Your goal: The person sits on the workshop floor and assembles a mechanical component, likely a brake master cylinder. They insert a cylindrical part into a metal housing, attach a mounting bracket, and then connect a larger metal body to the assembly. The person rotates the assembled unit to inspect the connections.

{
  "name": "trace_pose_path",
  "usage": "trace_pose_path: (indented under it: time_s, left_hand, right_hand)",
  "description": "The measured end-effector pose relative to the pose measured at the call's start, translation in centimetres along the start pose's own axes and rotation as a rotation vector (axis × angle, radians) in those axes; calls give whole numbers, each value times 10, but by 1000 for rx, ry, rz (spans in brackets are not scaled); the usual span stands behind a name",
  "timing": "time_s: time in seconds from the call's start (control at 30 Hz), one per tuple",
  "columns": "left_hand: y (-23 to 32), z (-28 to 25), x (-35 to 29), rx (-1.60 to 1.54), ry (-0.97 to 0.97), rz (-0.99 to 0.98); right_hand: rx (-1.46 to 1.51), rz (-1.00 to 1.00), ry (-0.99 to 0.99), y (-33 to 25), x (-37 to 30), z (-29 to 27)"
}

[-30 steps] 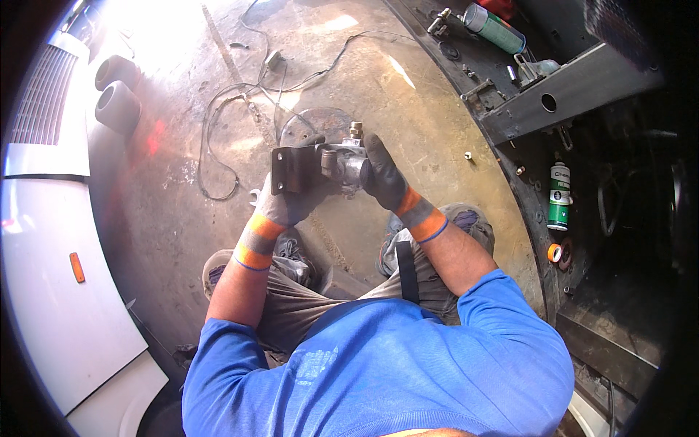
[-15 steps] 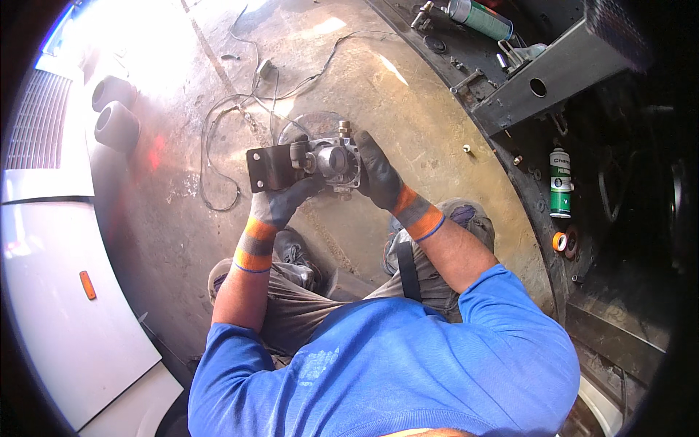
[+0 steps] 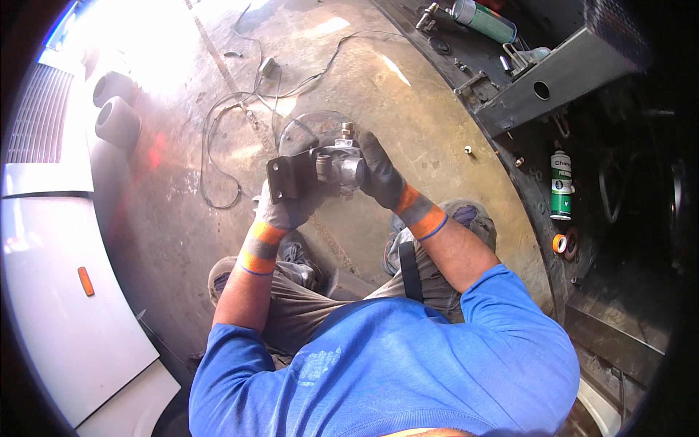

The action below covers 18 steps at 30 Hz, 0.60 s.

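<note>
Both gloved hands hold a grey metal valve above the floor in front of me. A brass fitting sticks up from its far side, and a black mounting bracket with holes stands off its left. From below and the left, my left hand is wrapped round the valve and bracket, its fingers partly hidden behind them. My right hand grips the valve's right side, thumb and fingers closed against it. The gloves are dark with orange and grey cuffs.
A thin dark cable loops over the concrete floor beyond my hands. White vehicle panels stand at the left. Along the right, a dark metal frame carries spray cans, a tape roll and small fittings.
The valve has turned in my hands, so its round face points more to the right and the bracket shows narrower. My left hand has shifted slightly with it.
</note>
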<state>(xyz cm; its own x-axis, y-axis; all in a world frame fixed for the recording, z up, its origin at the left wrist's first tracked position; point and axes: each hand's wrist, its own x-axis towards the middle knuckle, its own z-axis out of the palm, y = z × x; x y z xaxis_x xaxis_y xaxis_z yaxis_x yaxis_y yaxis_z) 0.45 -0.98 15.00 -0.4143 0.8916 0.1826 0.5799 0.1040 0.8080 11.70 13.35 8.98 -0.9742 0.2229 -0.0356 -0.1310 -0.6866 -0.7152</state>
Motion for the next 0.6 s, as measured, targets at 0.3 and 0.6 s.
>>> trace_pose_path:
  time_s: [0.3, 0.6]
  left_hand:
    - [-8, 5, -5, 203, 160, 161]
    - [0, 0, -9, 236, 67, 121]
  right_hand:
    - [46, 53, 89, -2, -6, 11]
    - [-96, 119, 113, -3, -10, 13]
